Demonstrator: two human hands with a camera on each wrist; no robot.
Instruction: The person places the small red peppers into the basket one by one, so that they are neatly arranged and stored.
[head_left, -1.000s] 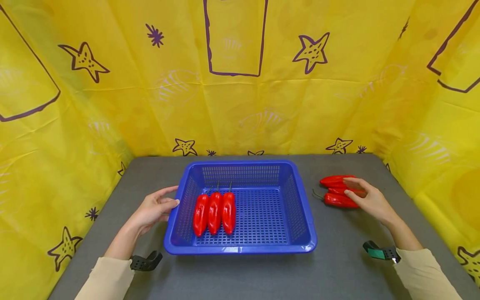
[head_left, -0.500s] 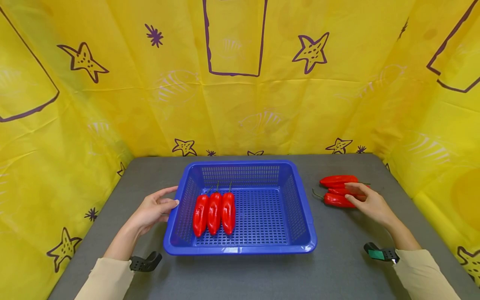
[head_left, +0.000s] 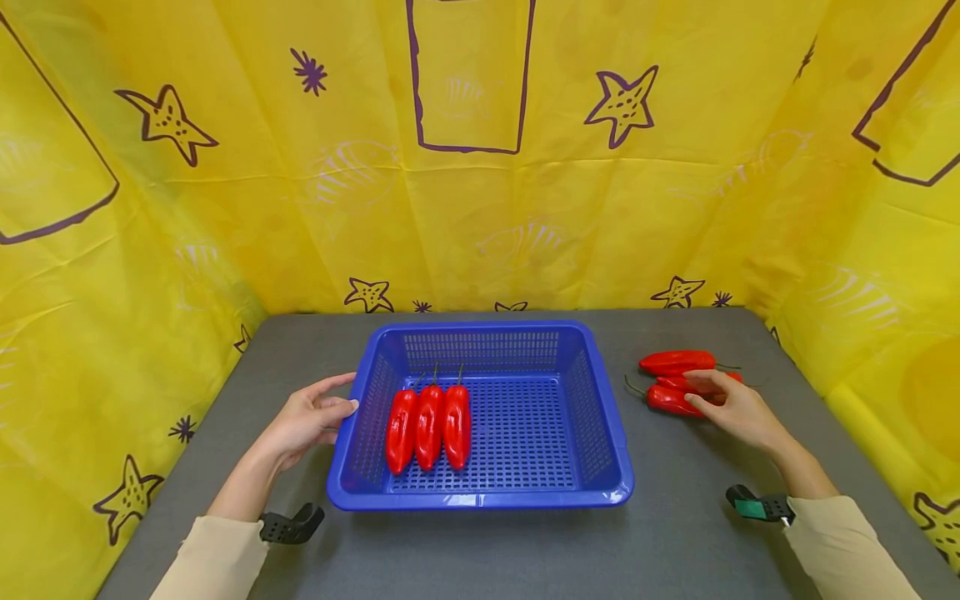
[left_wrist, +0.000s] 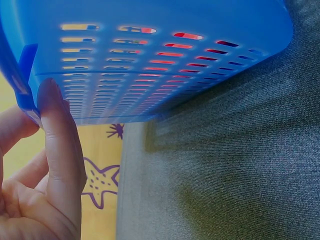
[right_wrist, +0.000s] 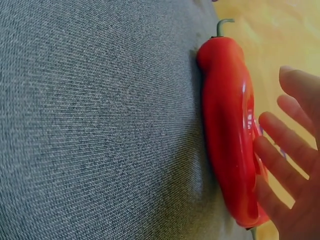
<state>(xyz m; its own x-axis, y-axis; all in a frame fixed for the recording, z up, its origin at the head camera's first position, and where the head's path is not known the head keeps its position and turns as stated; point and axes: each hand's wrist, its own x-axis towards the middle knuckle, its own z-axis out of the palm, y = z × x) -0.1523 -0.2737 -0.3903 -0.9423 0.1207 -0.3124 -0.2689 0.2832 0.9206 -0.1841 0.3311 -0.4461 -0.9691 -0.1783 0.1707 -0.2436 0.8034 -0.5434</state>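
My left hand (head_left: 303, 421) grips the left rim of a blue basket (head_left: 480, 500); in the left wrist view the thumb and fingers of that hand (left_wrist: 57, 165) pinch the rim of the basket (left_wrist: 200, 12). Three red peppers (head_left: 429, 427) lie side by side inside, stems away from me. Right of the basket, my right hand (head_left: 738, 412) hovers over or touches three more peppers (head_left: 677, 362), partly covering the middle and near ones. In the right wrist view its spread fingers (right_wrist: 282, 167) are beside a pepper (right_wrist: 227, 125); contact is unclear.
A grey table (head_left: 480, 554) carries the basket and the loose peppers. Yellow patterned cloth (head_left: 480, 225) hangs behind the table and along both sides. The basket's high wall stands between its inside and the loose peppers.
My right hand has come slightly nearer to me, its thumb now by the nearest loose pepper, and the far pepper's stem is uncovered. My left hand and the basket look unmoved.
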